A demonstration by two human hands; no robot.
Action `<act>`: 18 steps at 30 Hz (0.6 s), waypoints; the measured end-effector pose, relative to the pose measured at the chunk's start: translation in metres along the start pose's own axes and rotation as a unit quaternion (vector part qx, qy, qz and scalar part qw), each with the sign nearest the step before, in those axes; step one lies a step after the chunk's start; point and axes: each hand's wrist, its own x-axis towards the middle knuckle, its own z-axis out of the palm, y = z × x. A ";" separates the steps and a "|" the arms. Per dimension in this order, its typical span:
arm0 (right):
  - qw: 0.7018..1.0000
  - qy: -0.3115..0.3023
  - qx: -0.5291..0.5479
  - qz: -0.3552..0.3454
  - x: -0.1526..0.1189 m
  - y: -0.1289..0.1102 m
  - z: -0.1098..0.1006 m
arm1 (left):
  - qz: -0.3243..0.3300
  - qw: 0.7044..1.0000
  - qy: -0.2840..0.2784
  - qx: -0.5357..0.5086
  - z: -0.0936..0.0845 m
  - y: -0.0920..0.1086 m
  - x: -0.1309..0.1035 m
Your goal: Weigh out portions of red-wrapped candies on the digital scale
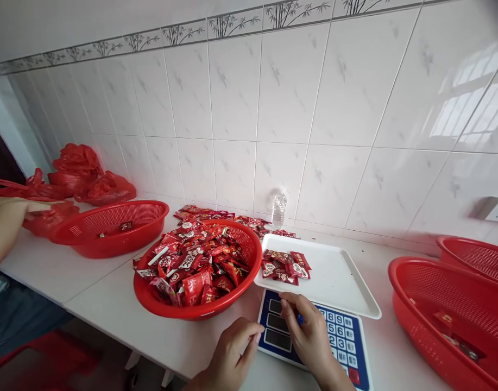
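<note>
A white tiled wall with a bamboo-patterned border rises behind a long white table. Of the red baskets, the middle one is heaped with small red packets; the left basket and the front right basket hold only a few small items, and a rear right basket stands just behind the latter. Red plastic bags lie at the far left, near another person's arm. Right of the middle basket is a white tray bearing a small group of packets. The blue-faced keypad device lies just in front of the tray. The right hand is over its display side, a small blue item showing by the fingers; whether they grip it cannot be told. The left hand is at the device's left edge, thumb and forefinger slightly apart. More packets lie along the wall, near a clear bottle.
</note>
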 end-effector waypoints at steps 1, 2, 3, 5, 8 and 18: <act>1.000 -0.004 0.001 -0.004 -0.001 -0.001 0.000 | -0.025 0.999 0.013 -0.017 0.001 -0.002 0.002; 1.000 -0.008 0.000 -0.009 -0.001 -0.001 0.000 | -0.051 0.998 0.025 -0.034 0.001 -0.003 0.003; 1.000 -0.012 -0.001 -0.015 -0.002 -0.002 0.000 | -0.077 0.995 0.032 -0.048 0.001 -0.004 0.005; 1.000 -0.019 -0.005 -0.022 -0.003 -0.002 0.000 | -0.116 0.990 0.029 -0.071 0.002 -0.006 0.008; 1.000 -0.019 -0.010 -0.019 -0.004 0.000 0.001 | -0.128 0.988 0.012 -0.090 0.005 -0.007 0.010; 0.997 -0.016 -0.076 0.012 0.013 -0.003 -0.006 | 0.009 0.996 0.048 -0.081 0.000 -0.015 0.003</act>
